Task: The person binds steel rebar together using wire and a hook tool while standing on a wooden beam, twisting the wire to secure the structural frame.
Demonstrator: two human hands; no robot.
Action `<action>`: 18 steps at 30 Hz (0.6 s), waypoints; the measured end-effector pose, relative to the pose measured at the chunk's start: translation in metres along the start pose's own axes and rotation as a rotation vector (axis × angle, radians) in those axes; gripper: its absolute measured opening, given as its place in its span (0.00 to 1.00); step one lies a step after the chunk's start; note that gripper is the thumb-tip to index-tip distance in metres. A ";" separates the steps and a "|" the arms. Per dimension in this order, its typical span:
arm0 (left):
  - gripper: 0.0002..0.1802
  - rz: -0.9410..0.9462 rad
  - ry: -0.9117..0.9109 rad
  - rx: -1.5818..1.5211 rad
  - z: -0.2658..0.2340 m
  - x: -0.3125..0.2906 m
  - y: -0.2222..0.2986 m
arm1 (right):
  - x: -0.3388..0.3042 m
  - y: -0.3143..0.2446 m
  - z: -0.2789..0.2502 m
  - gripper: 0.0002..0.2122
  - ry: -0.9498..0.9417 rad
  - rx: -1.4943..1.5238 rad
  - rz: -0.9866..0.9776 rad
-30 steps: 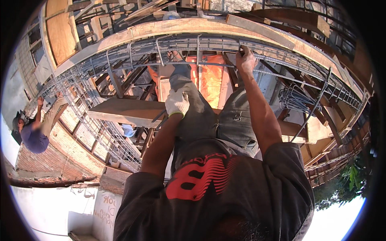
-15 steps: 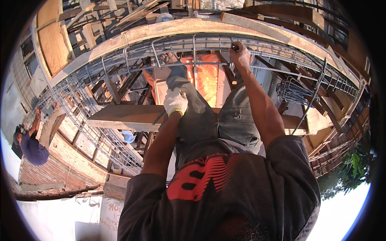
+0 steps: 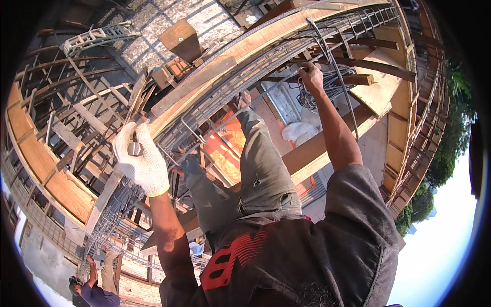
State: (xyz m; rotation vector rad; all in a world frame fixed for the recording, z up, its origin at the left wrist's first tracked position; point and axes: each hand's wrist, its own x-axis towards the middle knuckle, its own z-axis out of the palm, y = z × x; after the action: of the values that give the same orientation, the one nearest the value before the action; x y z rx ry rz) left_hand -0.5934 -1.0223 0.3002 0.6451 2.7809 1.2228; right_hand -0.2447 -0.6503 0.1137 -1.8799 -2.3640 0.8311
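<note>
My left hand (image 3: 144, 166), in a white knitted glove, is raised beside the left end of the long timber edge board (image 3: 245, 50). A short, grey, metal-looking piece (image 3: 134, 149) sits between its thumb and fingers; the rest of it is hidden. My right hand (image 3: 312, 78), bare, has its fingers curled on a thin steel bar (image 3: 279, 84) along the near side of the rebar cage (image 3: 225, 92). Close by the right hand hang a bundle of bent steel stirrups (image 3: 319, 91) and a slanting loose rod (image 3: 340, 77).
A wooden beam (image 3: 312, 148) crosses beneath my legs, above an orange sheet (image 3: 225, 148) lower down. At the lower left a co-worker (image 3: 99, 294) reaches toward rebar. A ladder (image 3: 99, 38) lies at the far left, and formwork panels (image 3: 396, 148) rise on the right.
The view has swung to the right. My left hand has gone from near my knee out to the edge board's left end. The right hand now lies nearer the stirrup bundle.
</note>
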 end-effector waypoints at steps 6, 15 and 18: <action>0.17 0.419 0.000 0.179 0.149 0.147 0.103 | 0.105 0.086 -0.042 0.15 0.145 -0.274 -0.062; 0.15 0.417 -0.212 0.574 0.181 0.148 0.115 | 0.104 0.051 0.001 0.10 0.090 -0.336 -0.283; 0.13 0.432 -0.216 0.565 0.181 0.148 0.117 | 0.088 0.038 0.011 0.10 0.031 -0.311 -0.249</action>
State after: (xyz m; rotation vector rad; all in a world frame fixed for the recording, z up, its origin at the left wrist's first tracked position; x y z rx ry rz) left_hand -0.6517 -0.7680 0.2785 1.3728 2.8715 0.3251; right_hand -0.2387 -0.5695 0.0619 -1.6156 -2.7625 0.4330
